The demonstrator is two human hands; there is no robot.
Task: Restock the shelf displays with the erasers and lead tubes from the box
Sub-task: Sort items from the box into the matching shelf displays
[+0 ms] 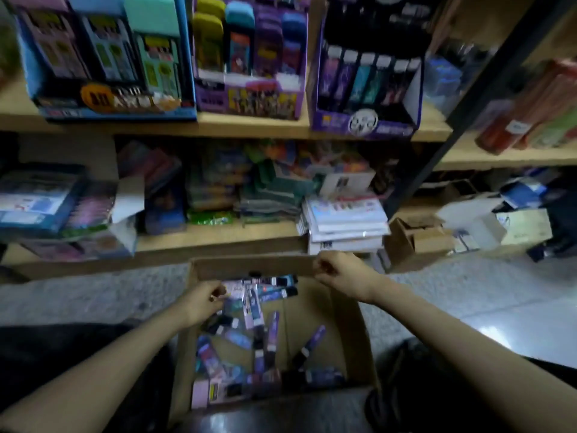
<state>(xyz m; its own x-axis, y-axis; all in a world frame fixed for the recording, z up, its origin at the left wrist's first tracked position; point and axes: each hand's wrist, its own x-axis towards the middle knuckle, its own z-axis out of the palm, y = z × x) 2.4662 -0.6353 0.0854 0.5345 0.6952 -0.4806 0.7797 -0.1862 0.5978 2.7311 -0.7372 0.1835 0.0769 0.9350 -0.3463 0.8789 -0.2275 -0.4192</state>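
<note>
In the cardboard box (349, 323) on the floor, we reach among loose slim packets (259, 339).
Our left hand (209, 300) pinches a pale packet (234, 290); our right hand (332, 271) grips the far flap (249, 265). The packets look light, stiff and slick, so we would take them by the long sides. The lower shelf edge (218, 242) juts out below the purple display (365, 120).

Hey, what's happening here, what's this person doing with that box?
A person works over an open cardboard box on the floor. The right hand grips the box's far rim; the left hand reaches into the loose packets inside, fingers curled, though blur hides whether it holds one. Display cartons stand on the shelves above.
</note>
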